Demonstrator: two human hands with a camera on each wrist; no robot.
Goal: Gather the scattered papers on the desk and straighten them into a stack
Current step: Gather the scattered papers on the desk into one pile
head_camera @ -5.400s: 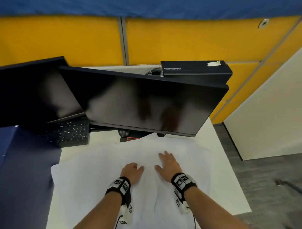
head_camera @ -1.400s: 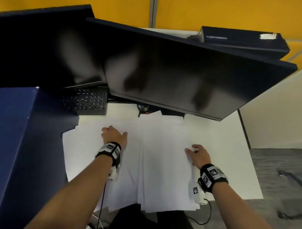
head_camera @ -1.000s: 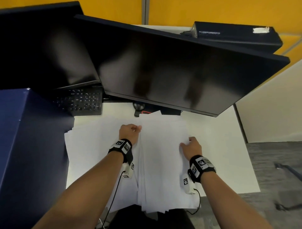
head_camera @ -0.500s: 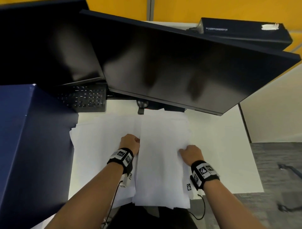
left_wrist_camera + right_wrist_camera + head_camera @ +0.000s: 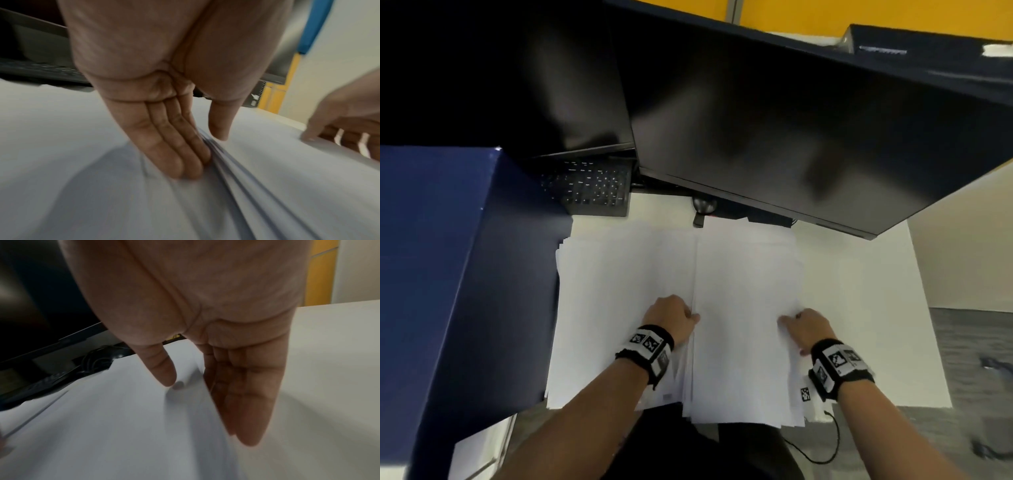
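Note:
A rough stack of white papers (image 5: 743, 325) lies on the white desk (image 5: 876, 308) and hangs over its front edge. More loose sheets (image 5: 616, 291) fan out to its left, partly under it. My left hand (image 5: 671, 317) stands on edge against the stack's left side. In the left wrist view the left hand (image 5: 203, 151) has straight fingers (image 5: 174, 154) pressing the layered paper edges and the thumb on top. My right hand (image 5: 808, 325) brackets the right side. In the right wrist view the right hand (image 5: 207, 410) has straight fingers (image 5: 246, 410) along the edge and the thumb resting on the top sheet.
Two dark monitors (image 5: 774, 120) overhang the back of the desk, with a black keyboard (image 5: 592, 188) below the left one. A tall blue panel (image 5: 448, 274) walls the left side. A black box (image 5: 928, 58) sits at the back right. Bare desk lies right of the stack.
The widely spread sheets have been drawn into a narrower central stack. Both hands went from lying flat on the papers to standing against the stack's left and right edges.

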